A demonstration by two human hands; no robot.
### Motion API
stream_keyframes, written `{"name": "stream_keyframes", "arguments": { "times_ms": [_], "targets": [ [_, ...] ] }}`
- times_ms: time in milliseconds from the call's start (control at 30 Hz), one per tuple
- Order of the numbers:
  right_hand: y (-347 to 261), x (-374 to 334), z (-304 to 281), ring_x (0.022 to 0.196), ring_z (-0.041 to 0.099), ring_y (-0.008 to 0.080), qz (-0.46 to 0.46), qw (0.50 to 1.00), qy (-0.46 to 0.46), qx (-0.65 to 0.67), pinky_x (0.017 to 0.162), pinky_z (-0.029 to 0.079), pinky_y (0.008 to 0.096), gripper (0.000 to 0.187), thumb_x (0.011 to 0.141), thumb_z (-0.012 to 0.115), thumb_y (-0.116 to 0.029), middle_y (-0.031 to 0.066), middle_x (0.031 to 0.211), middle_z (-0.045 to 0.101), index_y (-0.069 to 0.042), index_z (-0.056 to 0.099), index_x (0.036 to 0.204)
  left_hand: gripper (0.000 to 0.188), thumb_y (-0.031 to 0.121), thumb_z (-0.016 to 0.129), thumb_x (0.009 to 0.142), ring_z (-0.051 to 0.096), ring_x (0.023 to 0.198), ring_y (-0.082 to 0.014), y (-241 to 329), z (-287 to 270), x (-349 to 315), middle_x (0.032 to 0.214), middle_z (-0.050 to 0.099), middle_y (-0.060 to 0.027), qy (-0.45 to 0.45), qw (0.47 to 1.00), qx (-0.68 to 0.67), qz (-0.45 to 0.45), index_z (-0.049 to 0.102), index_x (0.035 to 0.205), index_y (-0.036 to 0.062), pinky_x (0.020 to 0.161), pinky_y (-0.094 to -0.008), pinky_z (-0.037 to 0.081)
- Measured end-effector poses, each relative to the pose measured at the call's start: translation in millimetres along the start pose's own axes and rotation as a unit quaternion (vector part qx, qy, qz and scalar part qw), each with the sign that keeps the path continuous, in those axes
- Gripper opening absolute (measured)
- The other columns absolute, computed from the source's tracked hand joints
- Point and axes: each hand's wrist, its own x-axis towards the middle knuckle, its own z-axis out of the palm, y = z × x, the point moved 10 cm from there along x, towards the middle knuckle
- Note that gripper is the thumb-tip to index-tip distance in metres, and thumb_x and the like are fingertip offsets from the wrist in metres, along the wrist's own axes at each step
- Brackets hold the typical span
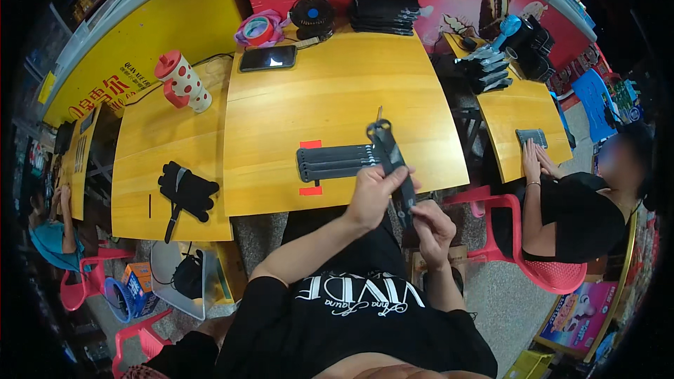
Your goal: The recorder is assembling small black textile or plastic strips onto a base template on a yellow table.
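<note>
My left hand is closed round the middle of a few dark straps with rounded, looped upper ends, held slanting over the table's front edge. Fingers of my right hand pinch the lower end of the same straps. How many straps are in my grip I cannot tell. Just left of them, several black straps lie flat side by side on the wooden table. Red tape marks show above and below that row.
At the back sit a phone, tape rolls, a small black fan and a black stack. To the left are a dotted tumbler and black strap bundle. A seated person works at right, another at far left.
</note>
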Motion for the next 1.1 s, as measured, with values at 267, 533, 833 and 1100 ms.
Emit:
{"name": "stream_keyframes", "arguments": {
  "times_ms": [267,533,833,1100],
  "targets": [
    [24.6,-9.5,-30.9,0.086,0.057,0.0130,-0.009,0.980,0.198,0.003,0.076,0.044,0.0231,0.023,0.082,0.056,0.016,0.0074,0.091,0.063,0.002,0.065,0.097,0.029,0.006,0.063,0.070,0.065,0.098,-0.0346,48.3,84.5,-106.4,0.110,0.065,-0.0209,-0.149,0.607,0.552,0.552,0.066,0.096,-0.0061,0.077,-0.0406,0.052],
    [-5.5,22.2,46.8,0.084,0.062,0.0237,0.020,0.984,-0.154,0.086,0.075,0.047,0.0296,0.028,0.075,0.067,0.003,0.0152,0.093,0.064,0.006,0.066,0.102,0.022,0.007,0.067,0.056,0.058,0.066,-0.0291,86.7,59.6,-126.4,0.075,0.058,-0.0141,-0.076,0.604,0.600,0.520,0.055,0.072,-0.0016,0.055,-0.0354,0.046],
    [-10.8,-0.2,54.8,0.062,0.059,0.0242,-0.028,0.969,-0.136,0.206,0.057,0.047,0.0337,0.011,0.077,0.062,-0.005,0.0133,0.071,0.061,0.005,0.059,0.078,0.026,0.011,0.065,0.051,0.046,0.055,-0.0259,87.8,49.6,-131.4,0.063,0.040,-0.0077,-0.197,0.689,0.488,0.499,0.043,0.064,0.0044,0.046,-0.0373,0.035],
    [130.5,-15.4,-179.5,0.069,0.054,0.0129,0.109,0.881,0.360,0.287,0.061,0.046,0.0255,0.007,0.095,0.056,-0.009,0.0067,0.084,0.059,-0.004,0.055,0.092,0.020,0.011,0.072,0.069,0.056,0.054,-0.0221,184.4,-21.6,-166.1,0.062,0.055,-0.0057,0.059,0.607,0.617,0.498,0.053,0.064,0.0083,0.045,-0.0335,0.041]
  ]
}}
